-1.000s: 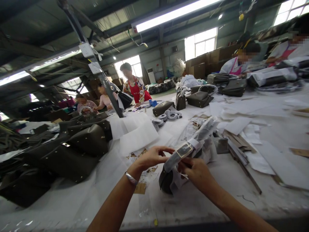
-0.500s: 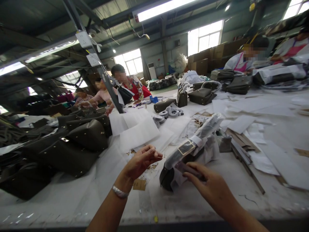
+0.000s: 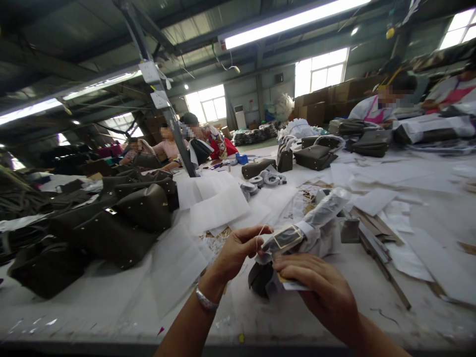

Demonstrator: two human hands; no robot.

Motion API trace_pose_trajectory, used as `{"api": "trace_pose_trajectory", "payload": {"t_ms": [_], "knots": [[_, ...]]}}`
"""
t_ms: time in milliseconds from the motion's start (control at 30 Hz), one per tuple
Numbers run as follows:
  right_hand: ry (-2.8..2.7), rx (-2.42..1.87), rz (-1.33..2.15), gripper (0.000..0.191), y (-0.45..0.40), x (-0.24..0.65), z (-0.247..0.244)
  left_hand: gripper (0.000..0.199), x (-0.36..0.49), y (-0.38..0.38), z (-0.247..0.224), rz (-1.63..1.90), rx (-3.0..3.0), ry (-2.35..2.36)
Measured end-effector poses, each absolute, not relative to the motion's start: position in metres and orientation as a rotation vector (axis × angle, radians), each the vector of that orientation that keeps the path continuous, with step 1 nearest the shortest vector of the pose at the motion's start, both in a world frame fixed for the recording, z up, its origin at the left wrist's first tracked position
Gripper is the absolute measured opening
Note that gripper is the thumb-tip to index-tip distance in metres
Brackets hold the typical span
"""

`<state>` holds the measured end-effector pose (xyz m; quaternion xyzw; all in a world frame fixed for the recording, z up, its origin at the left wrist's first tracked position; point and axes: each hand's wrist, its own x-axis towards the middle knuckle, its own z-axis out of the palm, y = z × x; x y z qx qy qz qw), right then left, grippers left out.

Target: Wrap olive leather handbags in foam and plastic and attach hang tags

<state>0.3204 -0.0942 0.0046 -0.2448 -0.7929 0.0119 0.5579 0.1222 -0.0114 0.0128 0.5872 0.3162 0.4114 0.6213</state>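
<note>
Between its thumb and fingers, my left hand (image 3: 238, 250) pinches a thin white string (image 3: 262, 233) that forms a small loop. My right hand (image 3: 320, 285) is closed on a flat hang tag (image 3: 293, 284), whose tan and white edges stick out below the fingers. Both hands are at the near end of a dark handbag (image 3: 261, 280), which lies partly wrapped in thin white sheeting. Across its top runs a plastic-wrapped strap (image 3: 323, 210) with a rectangular gold-coloured buckle (image 3: 287, 237). My right fingers hide part of the bag below the buckle.
Several dark bags (image 3: 122, 223) are heaped on the left. White foam sheets (image 3: 219, 201) and coiled wrapped straps (image 3: 271, 177) lie beyond my hands. Grey-brown strips (image 3: 385, 265) lie to the right. A slanted metal post (image 3: 174, 124) rises behind the heap. Co-workers stand across the table.
My left hand has moved right to the bag's strap, and a string loop now shows in its fingers. My right hand has turned palm down, with tag edges showing. The view has shifted slightly.
</note>
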Motion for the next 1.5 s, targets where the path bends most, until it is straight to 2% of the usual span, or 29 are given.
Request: {"api": "trace_pose_trajectory", "payload": {"t_ms": [167,367,533,1000,1100,1200,1300,1367,1433,1500], "knots": [[-1.943,-0.568,-0.088,0.03,-0.083,0.315,0.015,0.048,0.128,-0.011,0.012,0.982,1.344,0.712],[-1.793,-1.195,0.042,0.07,-0.068,0.313,0.013,0.043,0.131,-0.01,0.016,0.991,1.352,0.689],[-1.919,-1.441,0.007,0.075,-0.061,0.315,0.02,0.037,0.132,-0.012,0.024,0.955,1.427,0.641],[-2.025,-1.686,0.0,0.065,-0.055,0.309,0.036,0.04,0.136,-0.009,0.016,0.943,1.441,0.649],[-2.0,-1.549,0.144,0.07,-0.054,0.312,0.033,0.029,0.14,-0.016,0.027,1.056,1.674,0.76],[-1.902,-1.198,0.431,0.074,-0.055,0.317,0.029,0.019,0.139,-0.027,0.036,1.18,1.986,0.861],[-1.642,-0.996,0.722,0.064,-0.059,0.32,0.026,0.022,0.134,-0.036,0.031,1.269,2.074,1.007],[-1.498,-0.999,0.806,0.054,-0.063,0.32,0.024,0.024,0.131,-0.042,0.02,1.345,1.901,1.106],[-1.483,-1.029,0.745,0.046,-0.066,0.319,0.021,0.028,0.13,-0.047,0.007,1.407,1.601,1.139],[-1.576,-1.05,0.533,0.038,-0.068,0.318,0.016,0.03,0.128,-0.054,-0.004,1.463,1.373,1.135]]}}
